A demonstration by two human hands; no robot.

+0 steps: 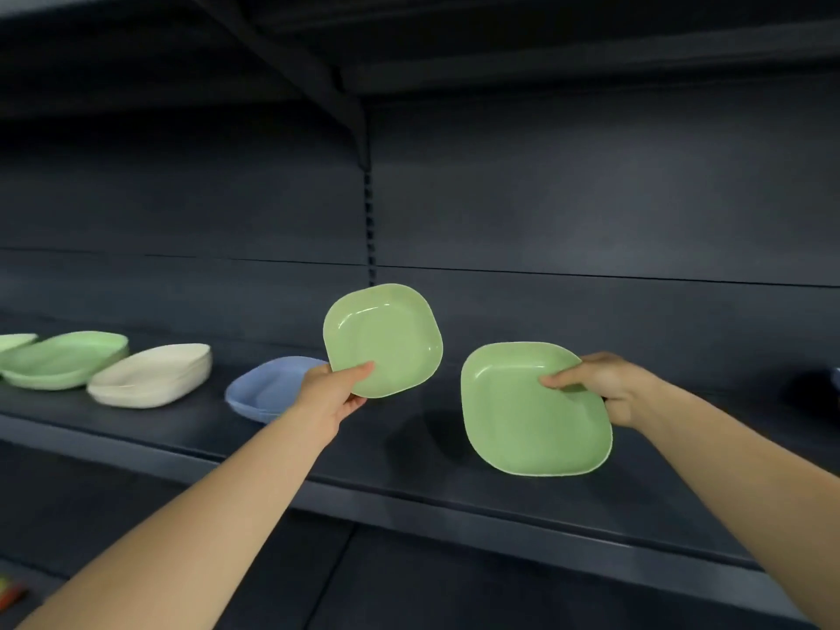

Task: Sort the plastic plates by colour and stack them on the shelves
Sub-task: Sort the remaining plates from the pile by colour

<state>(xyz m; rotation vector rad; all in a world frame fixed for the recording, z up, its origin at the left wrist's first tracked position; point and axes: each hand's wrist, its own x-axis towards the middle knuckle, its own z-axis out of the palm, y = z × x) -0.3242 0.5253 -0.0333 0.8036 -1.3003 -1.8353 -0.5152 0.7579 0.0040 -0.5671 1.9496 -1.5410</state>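
Note:
My left hand pinches the lower edge of a green square plate, held tilted up above the dark shelf. To its right, my right hand grips the upper right rim of a second, larger-looking green plate, also tilted toward me and raised off the shelf. On the shelf to the left sit a stack of blue plates, partly behind my left hand, a stack of cream plates and a stack of green plates.
The shelf's front edge runs diagonally down to the right. An upper shelf and its bracket hang overhead. A bluish object peeks in at the far right. Another pale green plate shows at the left edge.

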